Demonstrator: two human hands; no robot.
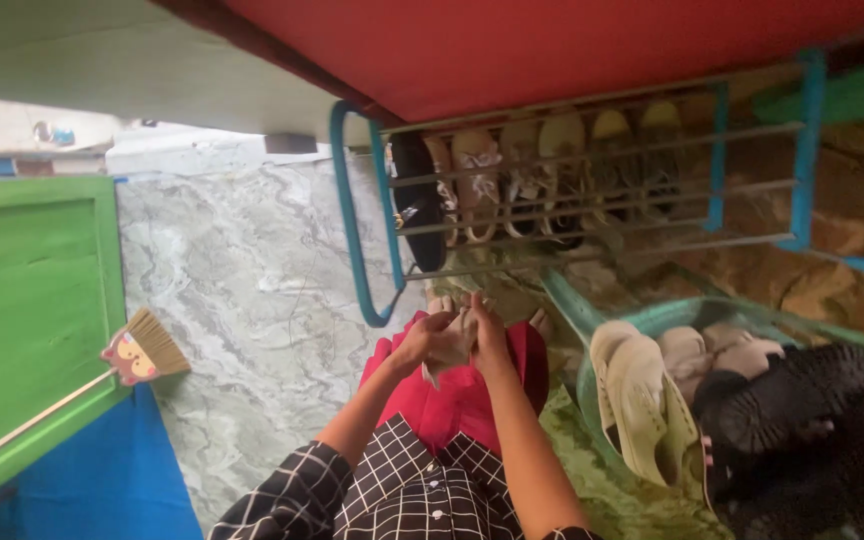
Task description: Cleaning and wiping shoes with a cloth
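Low centre of the frame, I see my left hand (422, 340) and right hand (489, 335) pressed together around a small pale shoe (455, 345), both closed on it, though blur hides the fingers. It sits over my red trousers (457, 400). Above stands a teal shoe rack (592, 180); lower right, a basin (652, 318) of shoes; a broom (142, 350) lies at left.

A small pale, beige-white shoe (455, 340), only partly visible, is held up between both hands above the red-clad lap, pinched at its sides by the fingers, its sole or upper too hidden to tell apart, just in front of the blue-framed shoe rack.
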